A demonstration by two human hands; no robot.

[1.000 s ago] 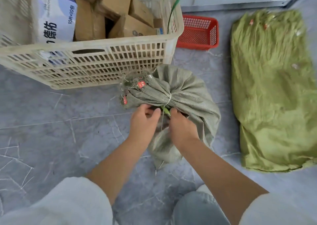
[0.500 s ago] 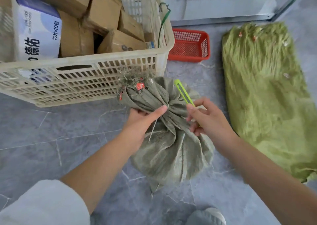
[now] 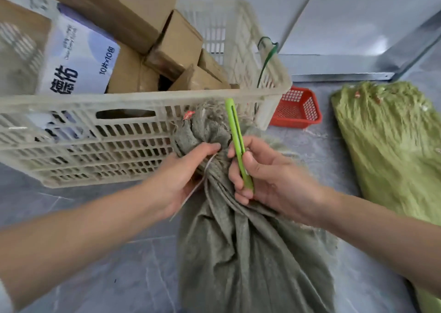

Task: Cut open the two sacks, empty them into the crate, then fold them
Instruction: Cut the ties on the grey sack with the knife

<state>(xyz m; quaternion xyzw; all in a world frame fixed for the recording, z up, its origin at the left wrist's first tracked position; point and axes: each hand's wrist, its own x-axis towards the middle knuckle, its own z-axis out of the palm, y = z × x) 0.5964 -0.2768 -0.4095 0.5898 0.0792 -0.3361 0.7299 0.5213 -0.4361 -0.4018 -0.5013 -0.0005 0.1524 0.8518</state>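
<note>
head view, looking down: i am gripping the bunched neck of the grey-green sack point(image 3: 238, 253) with my left hand point(image 3: 181, 181), fingers clenched round the gathered cloth just below the frayed mouth, a pale tie string point(image 3: 200, 184) trailing loose across my palm. my right hand point(image 3: 269, 184) is holding a slim green cutter point(image 3: 237, 143) between thumb and curled fingers, its tip pointing toward twelve o'clock and lying right against the neck of the sack.

the sack is standing on the grey floor point(image 3: 119, 277), its body falling toward six o'clock, its mouth pressing against the near wall of the pale plastic crate point(image 3: 83, 143) at eleven o'clock. the crate is already carrying cardboard boxes point(image 3: 176, 43) and a white printed pack point(image 3: 78, 57). at three o'clock the second sack point(image 3: 391, 150), a brighter green, is lying flat, well apart from my hands. a small red basket point(image 3: 298, 110) is sitting at one o'clock, beyond the crate's corner.

the woven cloth is looking soft and limp, creasing wherever it is squeezed, and probably a little slick, so i am judging the cinched neck the surest place to hold. the body is sagging as though loosely filled; weight is hard to tell. for tipping, i am reckoning one hand at the neck and one at the bottom corners. the weave is fraying, so the blade belongs on the tie, not the cloth.
</note>
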